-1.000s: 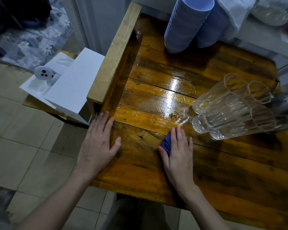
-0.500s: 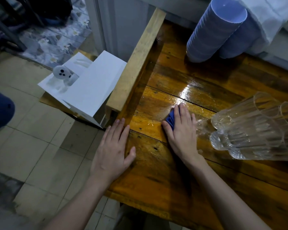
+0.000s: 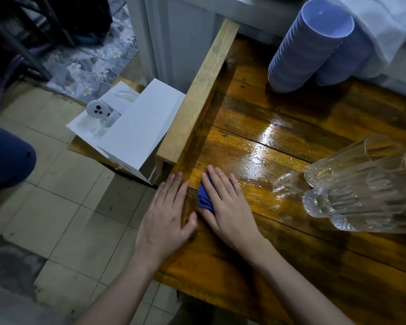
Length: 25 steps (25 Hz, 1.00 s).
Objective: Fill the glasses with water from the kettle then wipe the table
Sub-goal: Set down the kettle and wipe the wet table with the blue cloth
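The table (image 3: pixel 314 118) is streaked in amber and dark brown grain, and the cloth (image 3: pixel 204 198) is coloured deep blue. The glasses (image 3: pixel 361 184) at the right are marked with clear fluted ribbing, and the far stacked bowls (image 3: pixel 307 48) are tinted lavender-blue.

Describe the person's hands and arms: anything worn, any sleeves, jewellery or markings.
Both are bare. The left hand and right hand have no gloves, and no rings show on the fingers. The nails look short and unpainted. The left forearm and right forearm are uncovered down to the frame edge: no sleeve, watch, bracelet or marking shows.
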Available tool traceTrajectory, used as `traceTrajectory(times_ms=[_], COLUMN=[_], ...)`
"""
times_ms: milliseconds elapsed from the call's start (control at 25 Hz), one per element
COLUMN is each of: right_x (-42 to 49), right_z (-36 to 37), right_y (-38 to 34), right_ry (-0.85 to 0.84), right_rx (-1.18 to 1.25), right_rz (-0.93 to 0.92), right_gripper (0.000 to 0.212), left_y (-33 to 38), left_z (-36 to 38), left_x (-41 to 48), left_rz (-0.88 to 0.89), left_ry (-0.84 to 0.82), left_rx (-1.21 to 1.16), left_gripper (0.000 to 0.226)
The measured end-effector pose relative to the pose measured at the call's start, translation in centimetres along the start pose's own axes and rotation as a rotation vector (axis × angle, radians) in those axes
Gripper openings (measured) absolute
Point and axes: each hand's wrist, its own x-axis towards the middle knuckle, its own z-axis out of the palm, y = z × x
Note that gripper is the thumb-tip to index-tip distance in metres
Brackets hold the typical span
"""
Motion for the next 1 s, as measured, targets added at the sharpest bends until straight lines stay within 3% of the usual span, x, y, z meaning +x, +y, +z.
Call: traceTrajectory(times_ms=[80,240,600,720,1000], right_x=[-2.5,-5.0,4.5,6.9,4.7], right_z=[0.0,-0.4,-0.1,-0.5,-0.7], right_y=[1.5,4.4,7.9,8.2,4.0], right_ry=[-0.003,0.031,0.273,0.258,0.15], right_rx=[-0.015,0.016,0.106,0.093,-0.013], right_rz=[0.029,0.283,0.803,0.759,0.372], right_gripper=[0.072,0.074,0.077,0.075,0.071], left_y=[0.0,0.0,-0.2,-0.2,-0.2], left_z=[0.0,0.0,0.3,0.3,0.3], left_x=[0.0,0.0,0.0,0.1,0.4], left_rz=[-0.007,-0.004,0.008,0.01,0.018], left_ry=[0.003,0.008,0.011,0.009,0.007], left_rx=[0.004,-0.021,-0.037,-0.04,-0.049], left_gripper=[0.069,0.069,0.069,0.069,0.071])
